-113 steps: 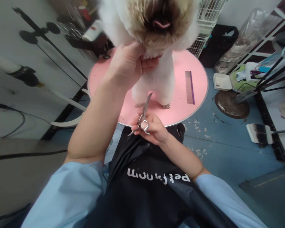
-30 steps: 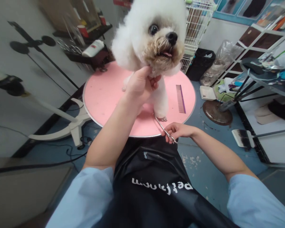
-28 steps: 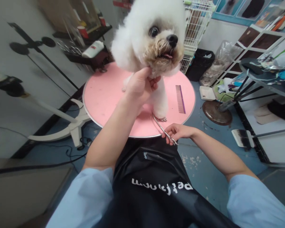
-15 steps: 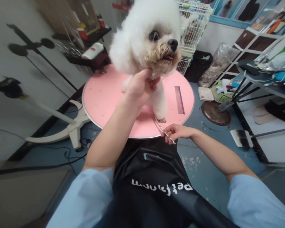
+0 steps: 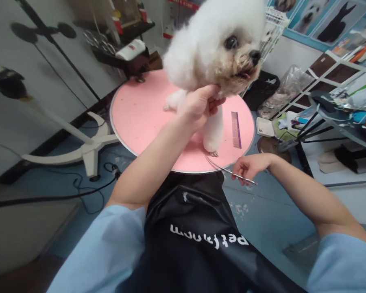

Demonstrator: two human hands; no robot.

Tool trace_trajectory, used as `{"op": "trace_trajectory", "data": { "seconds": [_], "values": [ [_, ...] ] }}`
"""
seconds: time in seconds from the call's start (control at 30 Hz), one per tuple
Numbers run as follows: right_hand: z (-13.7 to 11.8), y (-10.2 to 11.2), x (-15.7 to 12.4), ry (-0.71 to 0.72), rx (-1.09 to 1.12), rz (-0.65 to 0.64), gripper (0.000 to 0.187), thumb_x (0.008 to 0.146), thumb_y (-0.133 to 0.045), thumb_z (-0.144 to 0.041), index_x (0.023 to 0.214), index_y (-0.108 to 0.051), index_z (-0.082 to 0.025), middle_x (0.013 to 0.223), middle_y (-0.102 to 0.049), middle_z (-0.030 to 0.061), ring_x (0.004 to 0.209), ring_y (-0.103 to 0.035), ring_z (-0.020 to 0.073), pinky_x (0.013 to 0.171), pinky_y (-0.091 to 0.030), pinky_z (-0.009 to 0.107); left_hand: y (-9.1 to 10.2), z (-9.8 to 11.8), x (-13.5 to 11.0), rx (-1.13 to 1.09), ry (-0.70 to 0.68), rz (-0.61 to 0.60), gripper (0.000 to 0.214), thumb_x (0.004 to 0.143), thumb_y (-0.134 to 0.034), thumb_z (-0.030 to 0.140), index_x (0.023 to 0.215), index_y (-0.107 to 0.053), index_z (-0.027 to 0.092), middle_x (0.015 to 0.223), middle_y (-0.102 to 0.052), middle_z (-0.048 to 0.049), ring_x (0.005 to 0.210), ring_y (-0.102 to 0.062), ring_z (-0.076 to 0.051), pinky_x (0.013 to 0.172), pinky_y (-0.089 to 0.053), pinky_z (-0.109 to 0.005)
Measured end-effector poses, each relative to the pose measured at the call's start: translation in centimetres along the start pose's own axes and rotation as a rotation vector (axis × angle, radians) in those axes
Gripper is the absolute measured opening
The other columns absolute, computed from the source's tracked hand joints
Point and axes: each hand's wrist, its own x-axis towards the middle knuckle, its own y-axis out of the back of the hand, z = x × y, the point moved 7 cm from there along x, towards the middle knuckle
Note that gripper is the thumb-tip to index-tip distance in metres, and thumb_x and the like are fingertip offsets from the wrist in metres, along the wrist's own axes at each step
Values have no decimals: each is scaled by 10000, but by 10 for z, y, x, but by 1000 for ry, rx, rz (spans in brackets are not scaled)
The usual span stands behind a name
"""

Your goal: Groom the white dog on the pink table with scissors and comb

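Observation:
A fluffy white dog (image 5: 198, 53) is on a round pink table (image 5: 140, 114), its head turned to the right and its mouth slightly parted. My left hand (image 5: 203, 106) grips it under the chin, fingers curled into the fur there. Past the table's near edge, my right hand (image 5: 251, 166) is closed around the handles of slim silver scissors (image 5: 224, 169). The blades point left toward the dog's front paw (image 5: 214, 154), apart from it. A metal comb with a purple spine (image 5: 236, 130) lies on the table, right of the front leg.
On the left stands a white-legged floor stand (image 5: 90, 150) with a black cable (image 5: 64, 198) near it. A dark shelf (image 5: 122, 61) holds a white bottle (image 5: 130, 49). To the right are a black bin (image 5: 260, 91) and a cluttered round stand (image 5: 347, 118).
My right hand has moved right with the scissors, away from the table edge. The dog's head and my left hand appear further right; the whole view has also shifted.

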Motion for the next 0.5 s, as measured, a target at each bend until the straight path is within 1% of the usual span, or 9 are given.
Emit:
{"op": "trace_trajectory", "data": {
  "seconds": [0.1,0.17,0.27,0.37,0.43,0.5],
  "values": [
    [-5,13,-23,-94,-40,10,593,581,-898,-350,1079,-690,-106,807,-751,52,657,-705,150,594,-562,210,-5,-2,1,-6,-1,-22,107,897,-522,88,806,-524,144,639,-559,-2,606,-530,-86,557,-237,-256],
    [-15,19,-30,-119,-53,18,589,599,-889,-365,1090,-693,-104,819,-753,59,664,-707,153,601,-562,212,-7,-4,2,-1,15,-38,72,903,-532,102,835,-537,125,658,-558,-6,652,-550,-78,591,-267,-230],
    [-28,24,-32,-135,-75,11,604,605,-888,-385,1096,-690,-94,816,-751,69,686,-710,165,611,-567,220,-8,-7,4,16,29,-50,34,909,-545,122,882,-556,104,694,-574,-17,717,-556,-76,635,-294,-210],
    [-33,26,-29,-151,-114,-8,618,598,-894,-387,1095,-685,-84,808,-748,70,688,-709,165,597,-562,210,-11,-8,3,2,38,-66,36,879,-591,125,868,-562,108,702,-591,-29,737,-567,-92,616,-304,-208],
    [-32,26,-28,-154,-129,-13,615,604,-891,-383,1100,-682,-84,810,-747,63,671,-705,152,581,-554,193,-12,-9,1,-39,68,-48,41,866,-608,110,864,-567,117,717,-602,-30,789,-593,-107,628,-331,-204],
    [-31,25,-29,-149,-124,-25,623,610,-889,-384,1114,-677,-86,818,-749,62,673,-707,148,576,-550,183,-10,-11,-2,-102,124,31,41,863,-610,100,874,-578,123,741,-608,-26,877,-616,-127,656,-353,-195]
  ]
}}
